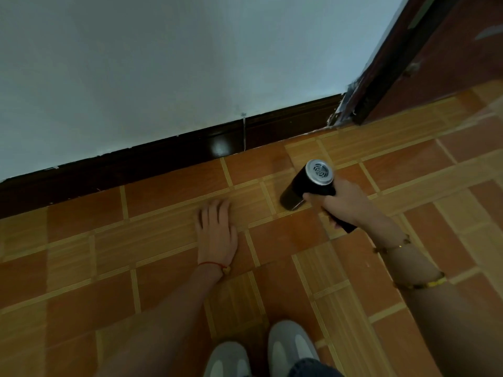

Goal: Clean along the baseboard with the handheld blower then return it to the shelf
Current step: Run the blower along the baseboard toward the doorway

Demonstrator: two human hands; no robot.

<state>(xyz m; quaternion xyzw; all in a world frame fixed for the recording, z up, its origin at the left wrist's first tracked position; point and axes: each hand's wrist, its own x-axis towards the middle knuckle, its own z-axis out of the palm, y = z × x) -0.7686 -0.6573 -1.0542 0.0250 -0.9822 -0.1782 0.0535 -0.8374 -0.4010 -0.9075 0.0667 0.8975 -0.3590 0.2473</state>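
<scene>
A dark brown baseboard (190, 151) runs along the foot of the white wall, from the left edge up to the door frame. My right hand (344, 201) grips the handle of the black handheld blower (304, 186). Its silver grilled rear end faces up toward me and its nozzle points down and left, toward the floor a short way in front of the baseboard. My left hand (216, 232) hangs lower and to the left of the blower, fingers loosely extended, holding nothing. No shelf is in view.
The floor is orange and tan tile (163, 268). A dark wooden door frame and door (408, 63) stand at the upper right corner, with dust at the frame's foot (337, 115). My grey shoes (261, 352) are at the bottom centre.
</scene>
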